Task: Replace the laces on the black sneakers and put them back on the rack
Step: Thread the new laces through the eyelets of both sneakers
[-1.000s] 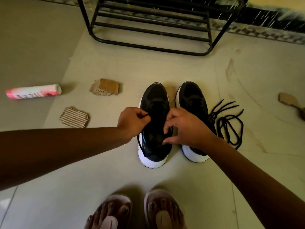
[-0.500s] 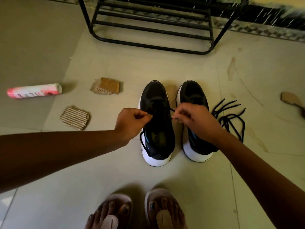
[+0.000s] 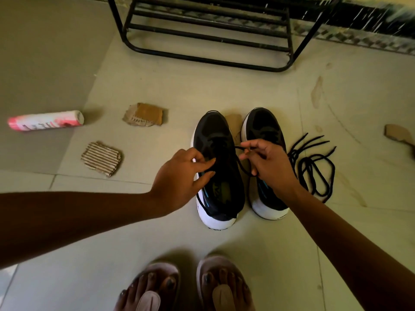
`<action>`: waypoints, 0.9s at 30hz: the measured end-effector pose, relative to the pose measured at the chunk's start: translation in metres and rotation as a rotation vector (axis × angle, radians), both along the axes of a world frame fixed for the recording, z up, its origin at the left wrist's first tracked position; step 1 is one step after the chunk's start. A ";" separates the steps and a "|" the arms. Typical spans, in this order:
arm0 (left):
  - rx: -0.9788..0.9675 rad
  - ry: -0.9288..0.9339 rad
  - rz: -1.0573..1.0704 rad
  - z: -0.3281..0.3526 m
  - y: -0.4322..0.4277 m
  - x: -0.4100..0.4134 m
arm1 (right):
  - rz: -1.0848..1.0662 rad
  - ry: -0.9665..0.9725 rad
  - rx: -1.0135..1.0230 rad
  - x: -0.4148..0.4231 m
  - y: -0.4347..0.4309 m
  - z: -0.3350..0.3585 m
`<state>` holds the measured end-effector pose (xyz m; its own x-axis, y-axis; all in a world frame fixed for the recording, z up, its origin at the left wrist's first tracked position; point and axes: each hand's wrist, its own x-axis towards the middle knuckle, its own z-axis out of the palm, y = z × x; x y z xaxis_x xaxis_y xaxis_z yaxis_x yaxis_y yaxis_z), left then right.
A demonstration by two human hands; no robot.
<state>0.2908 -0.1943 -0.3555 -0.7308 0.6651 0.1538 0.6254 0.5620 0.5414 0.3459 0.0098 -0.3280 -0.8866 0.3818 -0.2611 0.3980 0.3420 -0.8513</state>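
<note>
Two black sneakers with white soles stand side by side on the floor, the left sneaker (image 3: pixel 219 171) and the right sneaker (image 3: pixel 262 126). My left hand (image 3: pixel 182 176) rests on the left sneaker's left side, fingers pinching at its eyelets. My right hand (image 3: pixel 267 162) pinches a black lace (image 3: pixel 241 166) that runs from the left sneaker across to it. A loose black lace (image 3: pixel 312 167) lies coiled on the floor just right of the right sneaker. The black metal rack (image 3: pixel 208 39) stands at the far side.
A pink and white spray can (image 3: pixel 45 121) lies at the left. Two cardboard scraps, one (image 3: pixel 143 114) and another (image 3: pixel 102 158), lie left of the sneakers; a third scrap (image 3: pixel 397 133) lies at the right edge. My sandalled feet (image 3: pixel 186 286) are at the bottom.
My right hand has drawn the lace out to the right, away from the left sneaker. My left hand has shifted slightly and spread its fingers at the eyelets.
</note>
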 end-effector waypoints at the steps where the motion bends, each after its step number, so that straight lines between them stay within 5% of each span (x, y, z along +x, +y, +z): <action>1: -0.003 0.053 -0.026 0.000 -0.001 -0.001 | 0.017 -0.009 0.024 0.000 -0.001 -0.001; 9: 0.040 0.129 -0.123 0.000 -0.002 0.000 | 0.211 -0.194 0.071 -0.005 -0.012 0.004; 15: 0.007 0.220 -0.177 -0.004 -0.007 0.005 | 0.256 -0.101 0.379 -0.001 -0.029 -0.005; 18: 0.007 0.259 -0.180 -0.005 -0.009 0.006 | 0.175 -0.046 0.375 0.001 -0.032 -0.009; 24: 0.157 -0.218 0.197 0.009 -0.001 0.006 | -0.023 0.019 0.078 0.003 -0.033 -0.015; 27: 0.158 -0.285 0.303 0.020 0.012 -0.003 | -0.133 0.053 -0.036 -0.002 -0.040 -0.017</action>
